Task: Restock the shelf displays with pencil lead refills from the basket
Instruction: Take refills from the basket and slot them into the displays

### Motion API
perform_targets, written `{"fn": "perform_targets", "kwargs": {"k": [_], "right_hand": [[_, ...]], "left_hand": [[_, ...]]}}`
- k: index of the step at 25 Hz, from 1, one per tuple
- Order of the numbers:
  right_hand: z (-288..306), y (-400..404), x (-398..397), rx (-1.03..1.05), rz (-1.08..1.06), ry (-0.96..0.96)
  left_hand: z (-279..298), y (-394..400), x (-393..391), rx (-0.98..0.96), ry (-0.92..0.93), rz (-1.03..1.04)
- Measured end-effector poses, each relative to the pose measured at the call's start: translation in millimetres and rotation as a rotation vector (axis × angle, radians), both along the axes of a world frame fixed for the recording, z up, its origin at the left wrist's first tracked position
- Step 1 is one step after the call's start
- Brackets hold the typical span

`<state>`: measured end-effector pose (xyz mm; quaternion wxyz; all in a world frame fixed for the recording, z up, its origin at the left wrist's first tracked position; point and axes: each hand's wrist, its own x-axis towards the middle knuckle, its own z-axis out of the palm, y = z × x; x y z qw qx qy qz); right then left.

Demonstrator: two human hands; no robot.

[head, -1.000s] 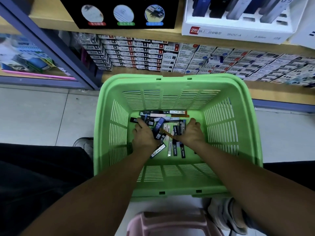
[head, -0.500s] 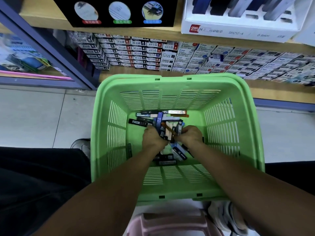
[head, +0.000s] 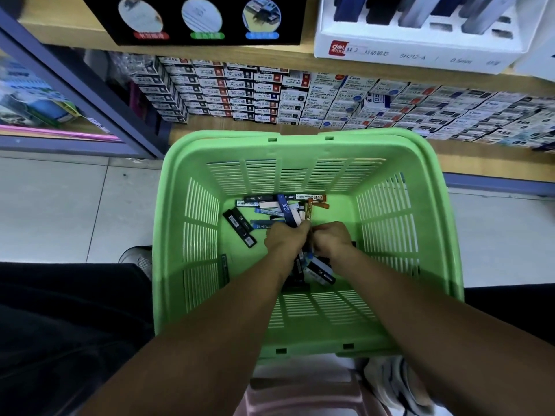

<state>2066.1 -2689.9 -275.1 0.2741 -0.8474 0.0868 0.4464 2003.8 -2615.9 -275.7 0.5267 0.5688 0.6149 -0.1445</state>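
Pencil lead refills (head: 285, 210) sit bunched between my two hands at the middle of the green basket's floor: my left hand (head: 286, 239) has its fingers curled round a fan of slim cases that stick up toward the far wall, and my right hand (head: 332, 239) presses in against it, fingers curled, though I cannot tell what it grips itself. I judge I am squaring a handful so it lifts out in one go. Loose cases lie near the floor's left edge, including a black case (head: 239, 227), and the basket (head: 435, 223) stands just before the shelf's stacked refill boxes (head: 270, 94).
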Motion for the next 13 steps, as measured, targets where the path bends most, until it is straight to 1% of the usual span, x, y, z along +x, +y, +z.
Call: {"fn": "perform_targets", "kwargs": {"k": [3, 7, 10, 11, 13], "right_hand": [[-3.3, 0.1, -0.2, 0.026, -0.073, 0.038], [-7.7, -1.8, -3.7, 0.094, -0.193, 0.08], [-1.4, 0.7, -5.8, 0.218, -0.358, 0.173], [1.9, 2.3, -6.4, 0.245, -0.377, 0.197], [3.1, 4.0, -8.5, 0.258, -0.336, 0.215]], "left_hand": [[-6.2, -4.7, 11.8, 0.026, 0.112, 0.031], [-6.6, -6.4, 26.5, 0.018, 0.202, 0.049], [-12.0, -3.4, 37.0, 0.004, 0.196, 0.059], [-14.2, -1.9, 37.8, -0.004, 0.182, 0.078], [-15.5, 0.0, 35.2, -0.002, 0.146, 0.122]]}}
